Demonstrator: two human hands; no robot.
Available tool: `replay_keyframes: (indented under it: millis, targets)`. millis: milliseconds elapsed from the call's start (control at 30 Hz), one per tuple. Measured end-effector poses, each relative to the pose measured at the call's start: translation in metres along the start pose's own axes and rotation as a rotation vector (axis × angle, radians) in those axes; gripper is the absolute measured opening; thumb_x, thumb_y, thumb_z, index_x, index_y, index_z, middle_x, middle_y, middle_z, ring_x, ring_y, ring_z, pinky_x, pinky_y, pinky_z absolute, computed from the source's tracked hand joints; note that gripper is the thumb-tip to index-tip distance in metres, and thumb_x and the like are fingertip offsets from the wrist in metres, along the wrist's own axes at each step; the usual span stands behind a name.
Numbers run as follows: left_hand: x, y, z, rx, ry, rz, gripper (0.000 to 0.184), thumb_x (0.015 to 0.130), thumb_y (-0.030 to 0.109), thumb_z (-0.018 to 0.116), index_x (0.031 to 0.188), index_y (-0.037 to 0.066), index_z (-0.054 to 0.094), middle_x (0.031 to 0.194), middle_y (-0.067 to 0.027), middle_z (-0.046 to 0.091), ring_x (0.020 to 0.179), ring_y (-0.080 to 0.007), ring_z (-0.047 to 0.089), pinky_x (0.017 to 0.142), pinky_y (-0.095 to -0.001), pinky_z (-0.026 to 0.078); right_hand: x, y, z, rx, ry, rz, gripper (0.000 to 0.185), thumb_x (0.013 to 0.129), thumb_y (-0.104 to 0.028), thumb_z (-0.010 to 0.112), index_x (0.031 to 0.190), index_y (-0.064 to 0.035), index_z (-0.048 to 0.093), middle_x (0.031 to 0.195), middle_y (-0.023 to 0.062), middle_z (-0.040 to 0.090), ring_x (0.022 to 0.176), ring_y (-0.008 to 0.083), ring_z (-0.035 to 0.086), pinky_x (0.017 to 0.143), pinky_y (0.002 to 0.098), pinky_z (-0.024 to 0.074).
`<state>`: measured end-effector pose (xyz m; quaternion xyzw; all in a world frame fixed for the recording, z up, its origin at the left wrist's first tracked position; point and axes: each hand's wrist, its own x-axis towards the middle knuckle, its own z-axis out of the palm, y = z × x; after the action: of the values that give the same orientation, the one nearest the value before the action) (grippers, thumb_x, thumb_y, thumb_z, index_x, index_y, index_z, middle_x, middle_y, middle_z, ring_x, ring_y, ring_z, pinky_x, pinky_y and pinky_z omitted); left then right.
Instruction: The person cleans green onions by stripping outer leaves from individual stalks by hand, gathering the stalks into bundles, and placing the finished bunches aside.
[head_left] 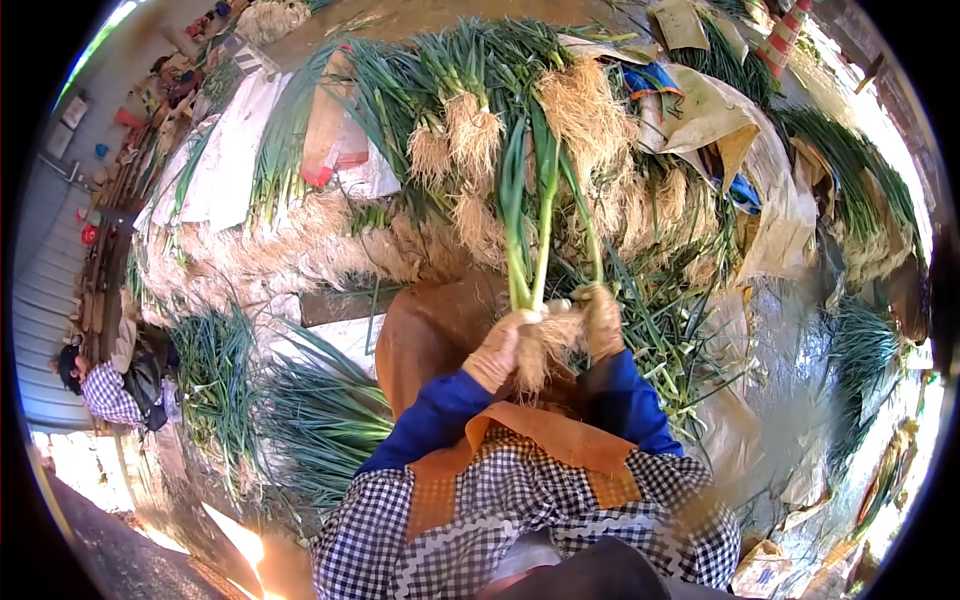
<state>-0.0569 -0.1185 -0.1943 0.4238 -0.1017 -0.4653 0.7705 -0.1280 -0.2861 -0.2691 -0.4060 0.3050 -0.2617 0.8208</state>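
My left hand (493, 354) is closed around the white lower ends of a few green onions (541, 240), whose leaves point away from me. Their pale, stringy roots (535, 358) hang toward my lap beside it. Close by on the right, my right hand (602, 322) is closed on a separate thin green onion stalk (590, 235) that bends up and to the left. Its fingertips are partly hidden. Both hands look soiled and are held over the brown apron (430, 330).
A long heap of green onions with matted roots (330, 240) lies ahead. Trimmed bundles (325, 420) rest at left, and loose leaves (670, 345) lie at right. Sacking (715, 110) covers part of the heap. Another person (115, 385) sits far left; a striped cone (785, 40) stands at the back.
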Motion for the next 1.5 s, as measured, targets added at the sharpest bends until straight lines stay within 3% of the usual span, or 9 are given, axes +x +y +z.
replay_keyframes:
  millis: [100,267,467,633,900,1000,1200,1267,1500]
  targets:
    - [0.003,0.007,-0.011,-0.292,-0.049,-0.098,0.034,0.075,0.022,0.059,0.101,-0.001,0.057,0.118,-0.0157,0.055,0.113,-0.0241,0.048,0.094,-0.0356,0.042,-0.017,-0.043,-0.008,-0.329,-0.067,0.021,0.028,0.091,-0.030,0.049,0.080,-0.0051,0.057,0.079,0.0052,0.054,0.073,0.0147,0.055,0.066,0.0275,0.0448]
    - [0.010,-0.040,-0.010,-0.247,0.059,-0.242,0.033,0.081,0.015,0.057,0.109,-0.003,0.054,0.099,-0.0087,0.059,0.083,-0.0176,0.055,0.072,-0.0283,0.049,0.019,-0.041,0.011,-1.415,-0.441,-1.030,0.028,0.093,-0.028,0.046,0.085,-0.0058,0.061,0.077,0.0143,0.058,0.067,0.0216,0.058,0.057,0.0342,0.0475]
    - [0.004,0.004,-0.013,-0.320,-0.316,-0.172,0.056,0.080,0.015,0.057,0.128,-0.006,0.036,0.081,-0.0017,0.045,0.073,-0.0121,0.047,0.061,-0.0252,0.044,0.123,-0.122,0.091,-2.001,-0.109,-0.375,0.033,0.083,-0.041,0.057,0.094,-0.0109,0.062,0.096,0.0103,0.059,0.093,0.0258,0.056,0.080,0.0336,0.0457]
    - [-0.015,-0.026,-0.036,0.045,-0.213,0.385,0.057,0.087,0.040,0.057,0.119,-0.006,0.049,0.109,-0.0112,0.055,0.097,-0.0189,0.054,0.088,-0.0310,0.045,0.066,-0.118,0.052,-1.493,-0.261,-0.736,0.027,0.072,-0.029,0.067,0.066,-0.0045,0.058,0.068,0.0166,0.055,0.066,0.0320,0.055,0.060,0.0428,0.0441]
    - [-0.005,-0.069,-0.048,0.069,-0.224,0.129,0.049,0.090,0.041,0.051,0.115,-0.001,0.054,0.105,-0.0083,0.060,0.093,-0.0141,0.055,0.079,-0.0297,0.048,-0.066,-0.042,-0.002,-1.621,-0.426,-0.807,0.029,0.075,-0.034,0.065,0.085,-0.0069,0.061,0.084,0.0100,0.060,0.078,0.0283,0.056,0.071,0.0396,0.0458]
    - [-0.013,-0.038,-0.027,0.127,-0.099,-0.043,0.047,0.090,0.037,0.053,0.116,-0.002,0.054,0.103,-0.0078,0.061,0.093,-0.0141,0.056,0.082,-0.0281,0.047,-0.032,-0.096,0.007,-1.436,-0.768,0.110,0.047,0.082,-0.047,0.057,0.095,-0.0021,0.062,0.085,0.0102,0.062,0.077,0.0237,0.059,0.070,0.0383,0.0476]
    - [-0.011,-0.029,-0.016,-0.219,-0.162,-0.215,0.045,0.090,0.034,0.053,0.118,-0.001,0.051,0.110,-0.0107,0.059,0.096,-0.0174,0.056,0.085,-0.0302,0.047,0.049,-0.037,0.061,-0.432,-0.501,-0.020,0.048,0.087,-0.042,0.052,0.106,0.0019,0.058,0.086,0.0041,0.060,0.077,0.0125,0.053,0.072,0.0249,0.0431]
    - [-0.017,-0.031,-0.007,-0.027,-0.177,0.171,0.040,0.087,0.026,0.056,0.116,-0.002,0.053,0.110,-0.0117,0.060,0.096,-0.0180,0.056,0.086,-0.0304,0.046,0.034,-0.044,0.054,-0.646,-0.354,-0.002,0.041,0.088,-0.036,0.053,0.104,0.0005,0.059,0.085,0.0029,0.060,0.079,0.0102,0.052,0.074,0.0239,0.0421]
    - [-0.007,-0.051,-0.014,-0.339,0.103,-0.341,0.036,0.078,0.010,0.059,0.111,-0.003,0.055,0.103,-0.0130,0.062,0.084,-0.0205,0.059,0.080,-0.0335,0.050,-0.032,-0.052,-0.018,-1.295,-0.245,-0.263,0.036,0.091,-0.037,0.047,0.084,-0.0051,0.060,0.064,0.0110,0.058,0.059,0.0249,0.057,0.057,0.0361,0.0450]
